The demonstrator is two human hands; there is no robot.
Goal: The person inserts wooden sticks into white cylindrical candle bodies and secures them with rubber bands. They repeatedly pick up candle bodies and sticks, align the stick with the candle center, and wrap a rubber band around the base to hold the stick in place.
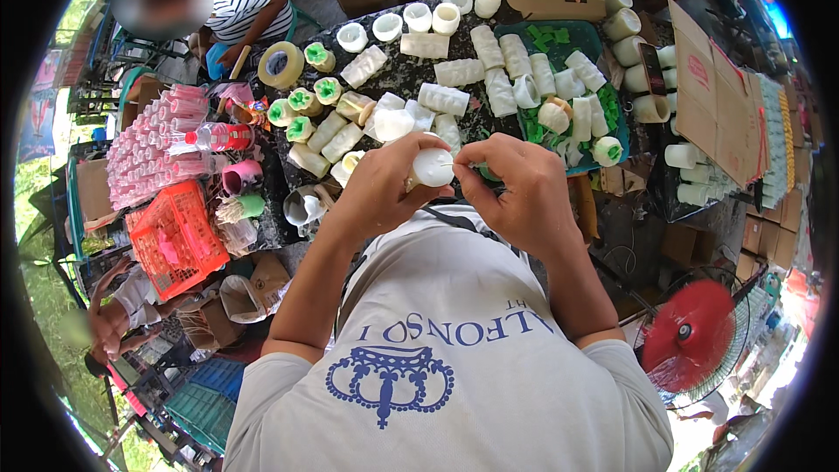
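My left hand is wrapped around a white round candle, with its flat end facing up toward me. At the candle's right side my right hand pinches a thin pale wick between thumb and fingertips. Just beyond my hands lies a dark table with many white moulded candle pieces, some on their sides and some upright. Several pieces with green inside, such as this green-centred candle, stand to the left of my hands. Whether the wick goes deep into the candle cannot be seen.
A teal tray with white pieces and green scraps is at the right. A tape roll, pink cylinders, a red-capped bottle and an orange basket stand at the left. A fan is at lower right; another person sits far left.
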